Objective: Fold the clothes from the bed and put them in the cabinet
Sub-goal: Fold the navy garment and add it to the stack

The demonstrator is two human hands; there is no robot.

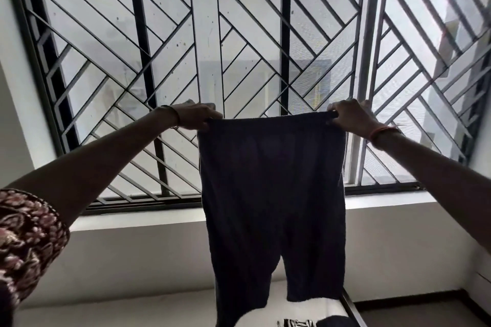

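Daylight came through a wide window with a black metal grille of slanted bars (159,48), set above a pale sill (132,218) in a white wall. Below it lay one bed with a white mattress (132,310) and a dark frame edge (350,308), with a strip of dark floor (425,313) to its right.

Three pieces of clothing were in sight. One pair of dark navy cloth trousers (273,194) hung in the air in front of the window, above the bed. Two more lay on the mattress at the bottom edge of the view: one black-and-white striped garment (295,323) and, just beside it, one dark bundled garment (334,321), both only partly visible.

The trousers hung spread flat, the waistband stretched straight across the top. Their two legs dropped side by side, parting low down, the right one ending higher than the left.

Two hands held them, one at each end of the waistband. The left hand (196,117), with a thin bangle (172,117) at the wrist and a maroon patterned sleeve (24,241) at the upper arm, had its fingers (212,114) curled tight and pinching the left corner. The right hand (350,117), with an orange thread (382,131) round its wrist, pinched the right corner the same way, fingers closed over the hem. Both arms were stretched out and raised.
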